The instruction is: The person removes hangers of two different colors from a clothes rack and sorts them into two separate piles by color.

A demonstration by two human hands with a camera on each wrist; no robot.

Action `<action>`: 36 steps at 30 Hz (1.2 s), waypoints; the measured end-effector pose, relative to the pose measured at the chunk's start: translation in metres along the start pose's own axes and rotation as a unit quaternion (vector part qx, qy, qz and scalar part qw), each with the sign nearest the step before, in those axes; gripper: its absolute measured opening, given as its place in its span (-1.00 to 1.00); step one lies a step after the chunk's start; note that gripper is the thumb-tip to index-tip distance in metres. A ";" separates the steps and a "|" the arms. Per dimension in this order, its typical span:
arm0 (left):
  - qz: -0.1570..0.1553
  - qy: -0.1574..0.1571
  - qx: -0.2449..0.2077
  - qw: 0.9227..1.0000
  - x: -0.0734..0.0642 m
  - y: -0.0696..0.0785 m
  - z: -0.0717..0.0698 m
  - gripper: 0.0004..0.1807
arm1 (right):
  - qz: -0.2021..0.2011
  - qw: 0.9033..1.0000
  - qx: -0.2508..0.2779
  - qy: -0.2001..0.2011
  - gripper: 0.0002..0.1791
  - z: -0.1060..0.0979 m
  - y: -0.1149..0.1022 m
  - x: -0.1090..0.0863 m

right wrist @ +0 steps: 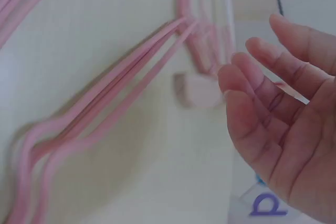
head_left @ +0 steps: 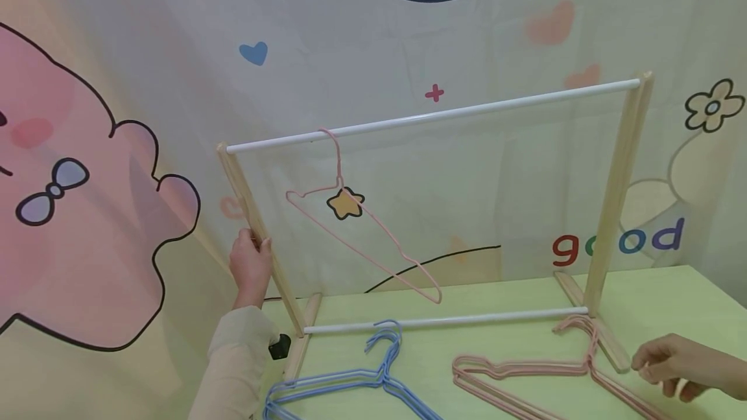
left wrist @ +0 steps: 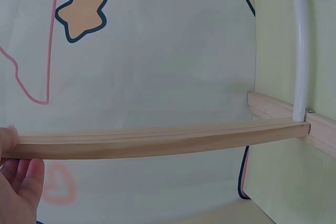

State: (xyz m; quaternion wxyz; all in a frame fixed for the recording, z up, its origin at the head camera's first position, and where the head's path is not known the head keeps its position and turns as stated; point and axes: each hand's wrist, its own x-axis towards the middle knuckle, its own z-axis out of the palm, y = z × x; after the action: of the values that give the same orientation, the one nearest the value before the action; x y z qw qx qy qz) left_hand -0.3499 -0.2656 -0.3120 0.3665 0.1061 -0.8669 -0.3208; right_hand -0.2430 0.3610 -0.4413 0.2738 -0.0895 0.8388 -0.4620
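Note:
My left hand (head_left: 251, 271) grips the left wooden post (head_left: 284, 287) of a small garment rack. In the left wrist view, fingers and thumb close around that post (left wrist: 157, 142). One pink hanger (head_left: 338, 154) hangs by its hook from the rack's white top rod (head_left: 467, 110), towards the left end. Above the table at the right, my right hand (head_left: 679, 365) holds nothing, its fingers loosely bent. Several pink hangers (head_left: 543, 368) lie stacked just left of it. The right wrist view shows the palm (right wrist: 310, 150) apart from the pink hangers (right wrist: 100, 93).
Several blue hangers (head_left: 383, 374) lie in front of the rack's lower white rod (head_left: 467, 319). A small black object (head_left: 280, 346) is beside the left wooden foot (head_left: 299, 355). The right foot (head_left: 609, 345) reaches towards my right hand. A printed curtain (head_left: 408, 50) hangs behind the green table (head_left: 659, 290).

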 end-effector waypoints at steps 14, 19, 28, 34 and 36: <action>-0.002 -0.005 0.001 1.000 0.001 -0.003 0.000 -0.78 | -0.203 0.976 -0.028 -0.070 -0.77 0.010 -0.112 0.028; -0.002 -0.004 0.004 1.000 0.000 -0.002 0.000 -0.78 | -0.205 0.977 -0.042 -0.041 -0.70 0.017 -0.143 0.034; -0.002 0.000 0.006 1.000 0.001 -0.003 0.000 -0.78 | -0.208 0.976 -0.066 -0.002 -0.62 0.026 -0.197 0.045; 0.002 0.003 0.003 1.000 0.001 -0.002 0.000 -0.78 | -0.195 0.979 -0.065 0.011 -0.57 0.035 -0.223 0.052; 0.002 0.003 0.001 1.000 0.001 -0.002 0.000 -0.78 | -0.201 0.978 -0.057 0.010 -0.57 0.037 -0.233 0.054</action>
State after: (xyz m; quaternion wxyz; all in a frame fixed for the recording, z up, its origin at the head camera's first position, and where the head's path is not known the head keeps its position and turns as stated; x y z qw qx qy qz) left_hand -0.3503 -0.2674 -0.3125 0.3701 0.1053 -0.8662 -0.3188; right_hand -0.2920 0.1822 -0.2857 0.1614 -0.2670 0.8313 -0.4601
